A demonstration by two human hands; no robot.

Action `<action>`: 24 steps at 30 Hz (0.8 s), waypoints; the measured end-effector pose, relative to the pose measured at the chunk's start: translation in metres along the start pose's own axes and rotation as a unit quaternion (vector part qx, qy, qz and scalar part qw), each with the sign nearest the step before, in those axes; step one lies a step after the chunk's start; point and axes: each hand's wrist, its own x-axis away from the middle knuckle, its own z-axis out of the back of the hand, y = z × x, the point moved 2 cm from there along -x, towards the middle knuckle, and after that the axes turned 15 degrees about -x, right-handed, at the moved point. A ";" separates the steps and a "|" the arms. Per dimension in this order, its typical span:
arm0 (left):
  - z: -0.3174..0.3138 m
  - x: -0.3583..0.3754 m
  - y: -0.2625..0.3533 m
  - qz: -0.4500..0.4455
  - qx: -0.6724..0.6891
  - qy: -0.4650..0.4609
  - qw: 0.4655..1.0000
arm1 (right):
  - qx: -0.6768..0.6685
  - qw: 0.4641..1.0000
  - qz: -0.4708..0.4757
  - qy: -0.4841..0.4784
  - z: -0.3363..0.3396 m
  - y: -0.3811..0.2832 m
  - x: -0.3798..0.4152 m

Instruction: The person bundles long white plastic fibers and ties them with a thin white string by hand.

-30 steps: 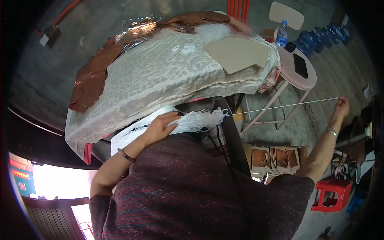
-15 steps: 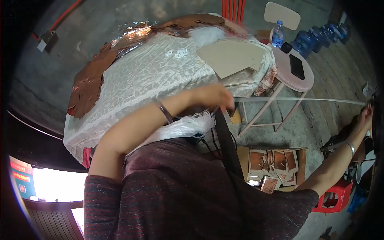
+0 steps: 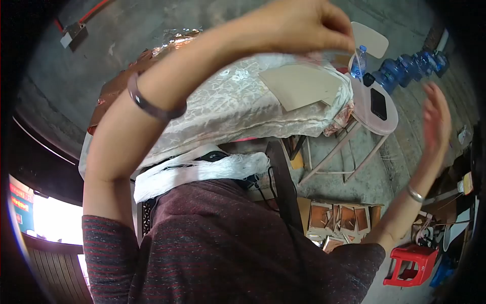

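My left hand (image 3: 324,28) is raised high in front of the table, thumb and fingers pinched together. From the pinch hangs a thin white string (image 3: 359,68), faint with motion; its lower end is hard to follow. My right hand (image 3: 436,119) is held up at the far right, fingers stretched out and somewhat blurred, with nothing visible in it. Across my lap lies a thick bundle of white strings (image 3: 207,175), touched by neither hand.
A lace-covered table (image 3: 202,109) bears cardboard sheets (image 3: 301,86) and brown sheets (image 3: 114,96). Beside it, a folding chair (image 3: 362,119) holds a bottle (image 3: 359,63) and a phone (image 3: 378,104). A box (image 3: 375,215) of brown-faced pieces and a red stool (image 3: 412,266) stand on the floor.
My left hand has risen up and to the right from beside the string bundle. My right hand has come inward and opened; the white strand stretched taut between the hands no longer spans them.
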 end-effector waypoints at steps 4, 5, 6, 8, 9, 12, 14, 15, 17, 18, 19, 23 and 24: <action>-0.004 0.036 0.014 0.017 -0.055 0.067 0.996 | -0.096 0.949 -0.166 -0.250 -0.175 0.035 0.032; 0.000 0.045 0.012 0.057 -0.065 0.066 0.994 | -0.038 0.944 -0.186 -0.272 -0.206 0.037 0.040; 0.002 0.055 0.003 0.057 -0.058 0.110 0.991 | -0.018 0.917 -0.254 -0.306 -0.223 0.044 0.043; 0.006 0.079 -0.011 0.083 0.000 0.135 0.987 | -0.049 0.889 -0.301 -0.342 -0.253 0.050 0.050; 0.009 0.094 -0.018 0.106 0.060 0.152 0.981 | -0.055 0.879 -0.297 -0.369 -0.265 0.055 0.052; 0.023 0.139 -0.018 0.220 0.145 0.145 0.954 | -0.110 0.887 -0.240 -0.378 -0.305 0.049 0.056; 0.023 0.165 -0.028 0.254 0.242 0.151 0.924 | -0.116 0.879 -0.236 -0.398 -0.327 0.048 0.059; 0.023 0.176 -0.029 0.258 0.239 0.156 0.923 | -0.120 0.875 -0.228 -0.410 -0.339 0.048 0.060; 0.024 0.195 -0.024 0.263 0.347 0.194 0.879 | -0.124 0.868 -0.229 -0.422 -0.360 0.053 0.064; 0.025 0.202 -0.019 0.262 0.377 0.180 0.870 | -0.140 0.870 -0.221 -0.419 -0.368 0.055 0.066; 0.027 0.212 -0.017 0.263 0.375 0.186 0.869 | -0.156 0.870 -0.213 -0.415 -0.375 0.058 0.069; 0.030 0.245 -0.001 0.338 0.426 0.148 0.826 | -0.186 0.880 -0.233 -0.369 -0.377 0.079 0.073; 0.029 0.253 -0.001 0.376 0.373 0.139 0.837 | -0.205 0.883 -0.243 -0.344 -0.371 0.087 0.073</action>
